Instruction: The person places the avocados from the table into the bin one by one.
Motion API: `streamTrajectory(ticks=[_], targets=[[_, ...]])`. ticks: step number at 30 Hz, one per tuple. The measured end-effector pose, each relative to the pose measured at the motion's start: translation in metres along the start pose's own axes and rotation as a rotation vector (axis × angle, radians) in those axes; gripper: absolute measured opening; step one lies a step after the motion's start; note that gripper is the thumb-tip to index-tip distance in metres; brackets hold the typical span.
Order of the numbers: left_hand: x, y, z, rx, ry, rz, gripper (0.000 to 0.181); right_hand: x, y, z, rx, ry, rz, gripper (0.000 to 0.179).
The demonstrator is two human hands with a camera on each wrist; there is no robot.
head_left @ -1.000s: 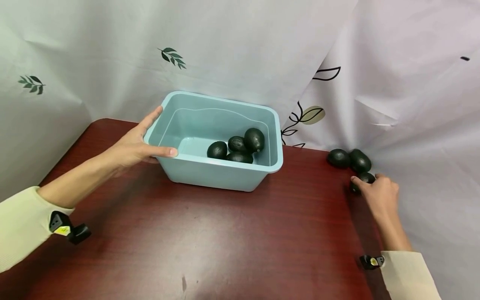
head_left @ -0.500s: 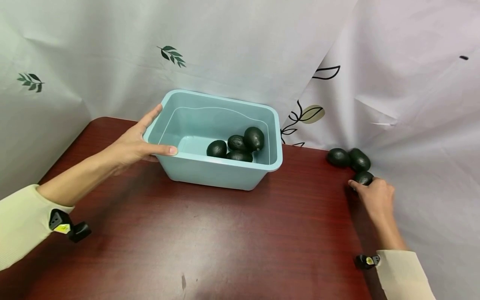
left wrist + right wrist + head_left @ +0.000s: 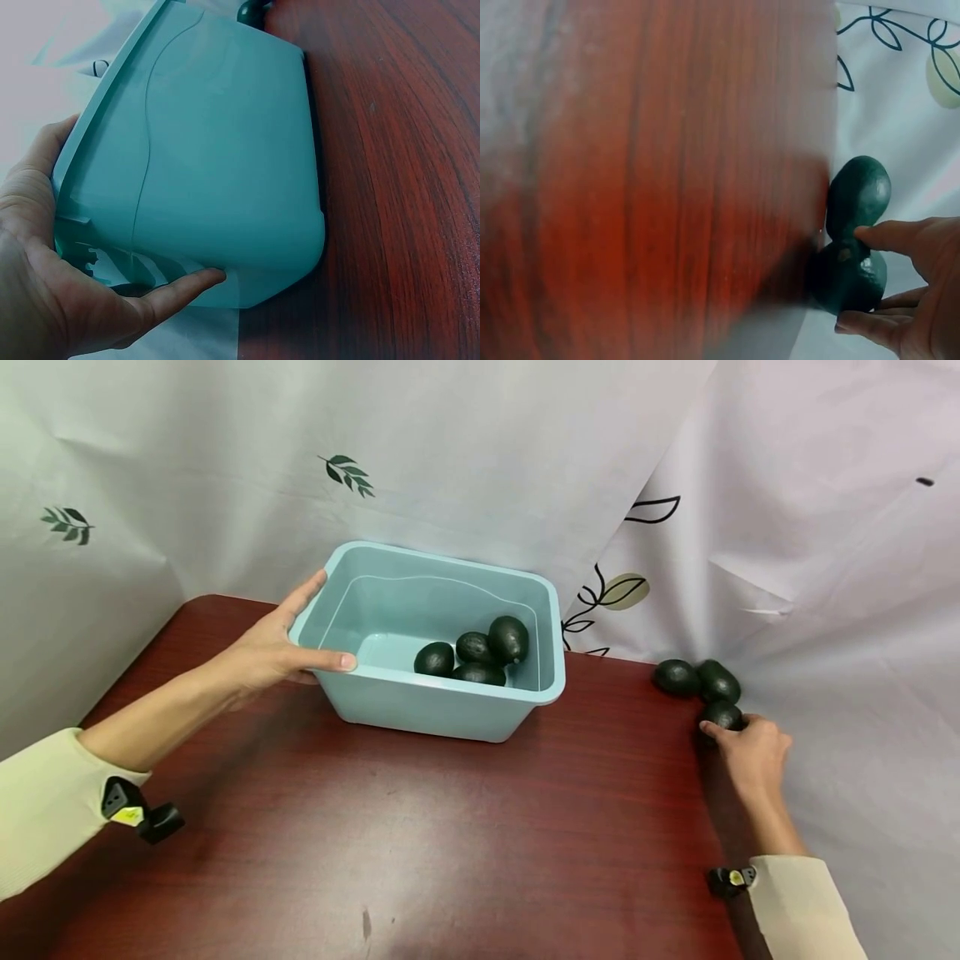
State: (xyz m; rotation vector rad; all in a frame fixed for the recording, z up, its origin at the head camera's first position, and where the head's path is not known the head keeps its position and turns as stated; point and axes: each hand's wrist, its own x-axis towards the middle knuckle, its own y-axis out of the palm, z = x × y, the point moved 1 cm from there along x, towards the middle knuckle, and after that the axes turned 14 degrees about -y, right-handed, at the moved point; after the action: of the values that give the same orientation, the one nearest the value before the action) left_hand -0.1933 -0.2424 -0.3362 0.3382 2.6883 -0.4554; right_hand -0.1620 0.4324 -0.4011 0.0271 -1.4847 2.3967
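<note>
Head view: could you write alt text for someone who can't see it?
A person's left hand grips a pale blue tub with four avocados inside, while the right hand grips another avocado beside two more on a dark red table.

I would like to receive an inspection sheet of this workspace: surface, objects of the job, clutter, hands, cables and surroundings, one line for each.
Surface: reddish-brown wood-grain table; a few small dark marks.
Job's things: light-blue rectangular plastic bin with four dark-green oval fruits visible inside; three similar fruits grouped at the far right.
Clutter: nothing seen.
Hands: bare left hand holds the bin's left end; bare right hand grips the nearest of the three fruits; whether it is lifted is unclear.
Cables: nothing seen; small black device at each wrist.
Surroundings: pale, wrinkled sheeting with leaf prints behind the table.
</note>
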Motion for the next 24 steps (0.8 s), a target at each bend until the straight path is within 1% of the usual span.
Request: streamTrajectory(ticks=[4, 9, 16, 24], targets=[[0.0, 0.001, 0.001, -0.002, 0.005, 0.003, 0.127, -0.001, -0.001, -0.003, 0.018, 0.004, 0.008, 0.065], [0.0, 0.001, 0.002, 0.006, 0.007, 0.004, 0.127, -0.003, -0.003, -0.005, 0.036, 0.014, -0.003, 0.072], [-0.001, 0.0, 0.002, 0.016, 0.007, 0.0, 0.128, 0.001, -0.015, -0.002, 0.026, -0.006, -0.074, 0.067], [-0.001, 0.0, 0.001, 0.012, 0.01, 0.0, 0.128, 0.008, -0.03, 0.011, -0.001, -0.047, -0.116, 0.067]])
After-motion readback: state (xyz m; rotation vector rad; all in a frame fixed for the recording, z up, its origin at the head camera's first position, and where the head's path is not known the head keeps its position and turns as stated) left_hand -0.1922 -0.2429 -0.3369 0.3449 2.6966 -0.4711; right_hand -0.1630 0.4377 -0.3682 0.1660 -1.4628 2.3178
